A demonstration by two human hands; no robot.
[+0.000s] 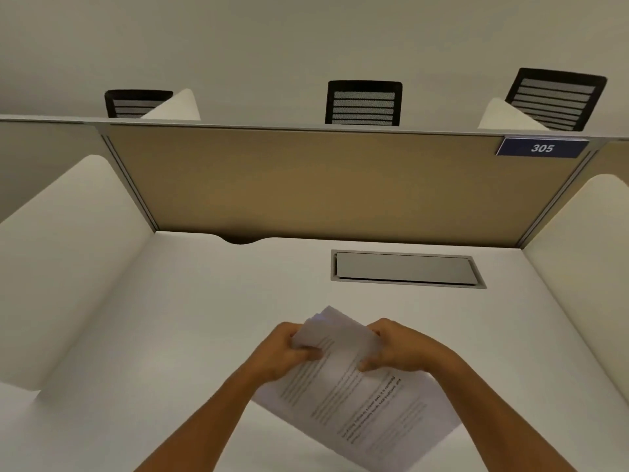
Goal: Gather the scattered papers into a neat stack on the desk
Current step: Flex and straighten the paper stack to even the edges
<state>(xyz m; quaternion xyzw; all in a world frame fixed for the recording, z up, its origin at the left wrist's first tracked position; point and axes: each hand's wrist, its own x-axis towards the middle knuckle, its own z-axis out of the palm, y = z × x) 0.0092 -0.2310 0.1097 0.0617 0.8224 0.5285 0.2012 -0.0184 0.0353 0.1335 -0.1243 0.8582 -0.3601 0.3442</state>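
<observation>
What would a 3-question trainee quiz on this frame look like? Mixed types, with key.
1. True or false: the left hand and right hand both grip the sheaf of papers.
2. What number is on the blue sign?
3. Multiple choice: the grey cable hatch in the desk is
A. shut, beyond the papers
B. propped open
C. covered by papers

Key: 1 true; 2 305; 3 A
</observation>
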